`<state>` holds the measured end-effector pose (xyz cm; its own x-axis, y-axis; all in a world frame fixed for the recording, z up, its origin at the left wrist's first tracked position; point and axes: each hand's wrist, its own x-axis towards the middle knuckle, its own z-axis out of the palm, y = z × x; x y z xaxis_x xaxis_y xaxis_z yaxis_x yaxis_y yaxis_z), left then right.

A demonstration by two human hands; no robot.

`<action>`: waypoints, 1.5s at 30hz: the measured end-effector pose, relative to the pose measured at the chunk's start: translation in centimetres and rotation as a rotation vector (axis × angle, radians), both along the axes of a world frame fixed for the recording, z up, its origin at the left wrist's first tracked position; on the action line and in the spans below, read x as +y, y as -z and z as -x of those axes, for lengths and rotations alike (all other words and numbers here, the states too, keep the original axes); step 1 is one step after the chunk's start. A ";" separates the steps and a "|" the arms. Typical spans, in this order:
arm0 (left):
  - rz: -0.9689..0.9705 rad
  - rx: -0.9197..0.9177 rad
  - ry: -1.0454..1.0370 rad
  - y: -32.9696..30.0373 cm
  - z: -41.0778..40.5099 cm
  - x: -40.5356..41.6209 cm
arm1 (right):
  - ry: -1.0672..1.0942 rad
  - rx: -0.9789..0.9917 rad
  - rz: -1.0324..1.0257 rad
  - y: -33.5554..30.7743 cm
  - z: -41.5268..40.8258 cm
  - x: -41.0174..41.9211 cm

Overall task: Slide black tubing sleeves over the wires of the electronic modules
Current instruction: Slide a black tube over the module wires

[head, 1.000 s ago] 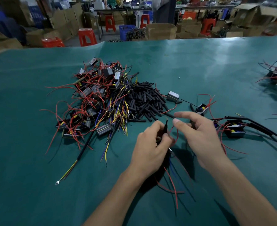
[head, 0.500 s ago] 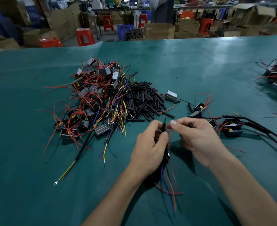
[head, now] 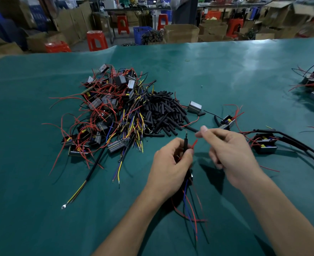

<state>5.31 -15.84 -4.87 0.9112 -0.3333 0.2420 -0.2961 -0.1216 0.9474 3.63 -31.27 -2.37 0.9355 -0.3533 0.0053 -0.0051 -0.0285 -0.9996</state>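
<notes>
The green table cover point(head: 226, 74) carries all items. A heap of wired modules point(head: 104, 115) is seen left of centre, with a pile of black tubing sleeves point(head: 163, 111) touching its right side. Finished modules point(head: 265, 145) with sleeved leads lie toward the right edge. Nearer the front edge, a black sleeve point(head: 185, 143) is gripped upright in the curled left hand point(head: 171, 163); red and blue wires point(head: 189, 209) trail below it. The right hand point(head: 232, 152) is held just beside it, fingers curled; its pinch is blurred, so a grip cannot be told.
</notes>
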 end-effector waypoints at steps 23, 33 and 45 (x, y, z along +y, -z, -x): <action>-0.035 -0.053 -0.005 0.7 -0.2 0.0 | -0.050 -0.283 0.005 -1.3 0.4 -1.4; -0.049 -0.094 -0.023 0.8 -0.3 0.0 | -0.115 -0.250 0.145 -1.2 0.5 -1.6; 0.002 -0.043 -0.036 0.9 -0.3 0.0 | -0.054 -0.096 -0.244 -0.5 0.2 -1.0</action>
